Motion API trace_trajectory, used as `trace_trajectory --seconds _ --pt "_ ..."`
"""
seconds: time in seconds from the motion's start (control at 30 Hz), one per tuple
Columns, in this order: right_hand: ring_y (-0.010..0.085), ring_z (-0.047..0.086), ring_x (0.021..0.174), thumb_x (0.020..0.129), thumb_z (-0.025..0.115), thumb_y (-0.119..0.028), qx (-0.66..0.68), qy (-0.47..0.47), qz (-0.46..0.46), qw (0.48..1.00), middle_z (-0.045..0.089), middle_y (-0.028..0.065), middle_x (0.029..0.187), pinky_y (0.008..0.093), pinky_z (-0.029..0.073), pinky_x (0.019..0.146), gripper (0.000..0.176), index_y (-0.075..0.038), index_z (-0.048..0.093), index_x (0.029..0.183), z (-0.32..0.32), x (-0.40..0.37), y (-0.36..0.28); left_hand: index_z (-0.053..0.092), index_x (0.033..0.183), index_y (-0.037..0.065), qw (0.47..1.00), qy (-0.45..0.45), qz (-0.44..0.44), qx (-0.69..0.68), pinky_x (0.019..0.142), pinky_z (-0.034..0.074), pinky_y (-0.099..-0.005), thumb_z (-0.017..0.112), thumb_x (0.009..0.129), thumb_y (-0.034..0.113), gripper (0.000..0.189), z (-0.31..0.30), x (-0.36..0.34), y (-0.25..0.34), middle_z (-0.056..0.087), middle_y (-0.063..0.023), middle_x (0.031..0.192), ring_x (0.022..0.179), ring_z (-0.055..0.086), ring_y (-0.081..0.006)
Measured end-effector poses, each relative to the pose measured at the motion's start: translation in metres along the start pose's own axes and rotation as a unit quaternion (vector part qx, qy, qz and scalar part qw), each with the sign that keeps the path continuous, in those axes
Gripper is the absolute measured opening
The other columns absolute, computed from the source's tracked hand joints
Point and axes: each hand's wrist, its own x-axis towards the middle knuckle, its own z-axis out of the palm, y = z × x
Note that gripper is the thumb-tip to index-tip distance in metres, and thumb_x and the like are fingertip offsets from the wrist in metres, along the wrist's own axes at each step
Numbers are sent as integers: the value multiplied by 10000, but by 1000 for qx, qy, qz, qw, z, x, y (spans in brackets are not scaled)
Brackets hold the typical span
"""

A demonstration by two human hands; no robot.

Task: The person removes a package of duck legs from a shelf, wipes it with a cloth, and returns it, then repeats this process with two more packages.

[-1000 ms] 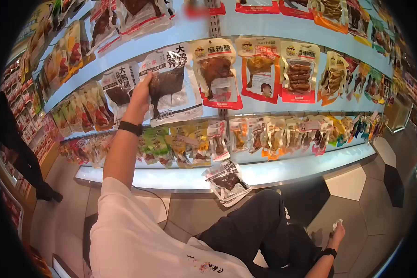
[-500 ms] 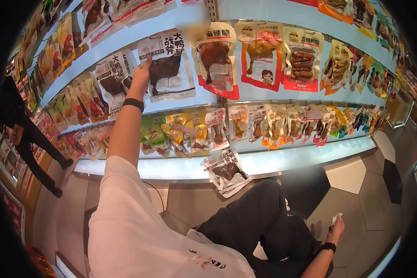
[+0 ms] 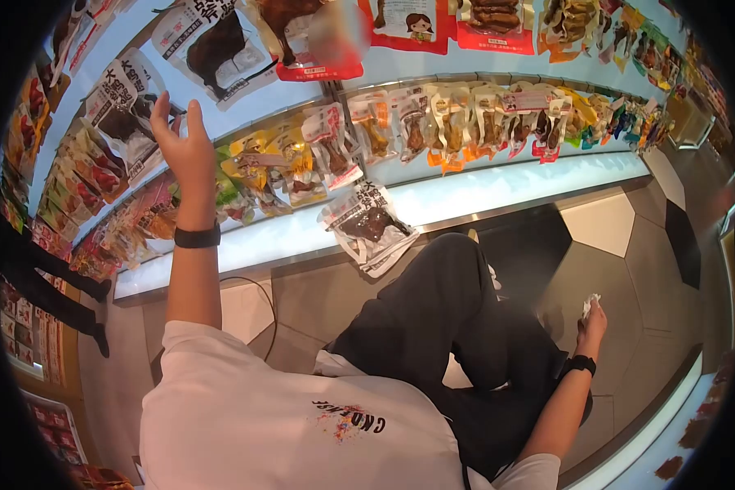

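My left hand [image 3: 186, 147] is raised before the shelf wall, thumb and fingers apart, holding nothing. Just behind its fingertips hangs a silver-white duck leg packet [image 3: 122, 118]. Up and to the right of it hangs another dark duck leg packet [image 3: 220, 53], apart from the hand. More packets of the same kind lie in a small pile [image 3: 369, 229] on the edge of the lit bottom ledge, overhanging it. Low at the right, beside my bent knee, my right hand [image 3: 594, 327] is closed on a crumpled white tissue [image 3: 590, 305]; the tissue is small and blurred.
Red-edged meat packets [image 3: 494, 24] hang in the upper row. A lower row holds smaller snack packets [image 3: 449, 122]. The lit ledge [image 3: 498, 192] runs along the shelf's foot. A cable [image 3: 271, 310] lies on the tiled floor. Another person's dark-trousered legs [image 3: 53, 282] stand at far left.
My left hand has come away from the hanging duck leg packet, and its fingers have spread. The view has tilted downward. My right hand still holds the white tissue.
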Motion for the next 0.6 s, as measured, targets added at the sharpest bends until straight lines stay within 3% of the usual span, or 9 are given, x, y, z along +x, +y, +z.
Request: trace_trajectory --seconds 0.03,0.1,0.13,0.2,0.3,0.4,0.5,0.53,0.6 --pt "184 592 969 924 606 -290 -1 -5 4 1000 649 46 1090 379 433 792 349 -53 620 1180 1 4 3 518 1231 -53 997 -32 -3 -68 981 425 -338 594 944 148 359 -6 -31 27 549 -184 1274 1165 532 -214" --pt "181 580 972 918 614 -297 -9 -2 9 1000 642 39 1094 376 426 801 349 -58 623 1172 1 5 1 588 1110 -42 942 -261 -112 -177 910 451 -292 572 951 112 222 -19 -97 52 652 -127 1065 998 604 -160" --pt "177 572 968 916 617 -298 -16 3 9 1000 638 34 1090 374 423 803 348 -60 625 1170 5 -2 -1 645 979 -24 910 -345 -175 -149 807 477 -270 583 946 123 164 -18 -132 54 681 -61 861 823 630 -124" --pt "158 542 918 911 622 -298 -25 -8 14 1000 623 17 1032 363 415 790 335 -73 633 1159 4 0 -1 669 912 -9 853 -434 -274 -97 698 487 -270 613 932 156 175 -6 -203 31 675 -53 814 742 620 -118" --pt "144 528 866 906 631 -286 -30 -22 9 999 613 8 983 352 411 773 321 -74 637 1148 8 -11 -8 671 959 -24 814 -388 -428 -49 680 495 -283 682 890 293 325 20 -305 -59 683 -77 851 735 630 -146" --pt "130 521 833 903 640 -280 -21 -7 4 1000 608 0 951 334 406 748 309 -74 639 1134 10 -13 -9 660 1013 -46 791 -344 -496 101 733 508 -320 718 829 449 531 43 -361 -131 687 -118 872 768 649 -211" --pt "114 583 768 916 641 -260 -21 -11 1 1000 641 -2 889 286 431 662 267 -59 642 1093 9 -16 -12 646 1052 -64 792 -336 -482 166 810 503 -356 724 772 556 684 60 -376 -156 681 -174 921 854 654 -288" --pt "114 584 770 916 643 -263 -21 -11 -2 1000 643 -3 892 288 433 663 270 -60 642 1094 8 -18 -13 656 1065 -43 796 -344 -474 151 865 490 -374 719 766 569 684 62 -349 -119 663 -212 966 931 638 -333" --pt "113 586 774 916 648 -268 -16 -12 -6 1000 647 -4 900 291 435 665 275 -61 642 1097 11 -21 -12 671 998 -60 809 -339 -437 199 779 504 -368 785 739 479 608 69 -349 -131 682 -195 912 821 636 -278"
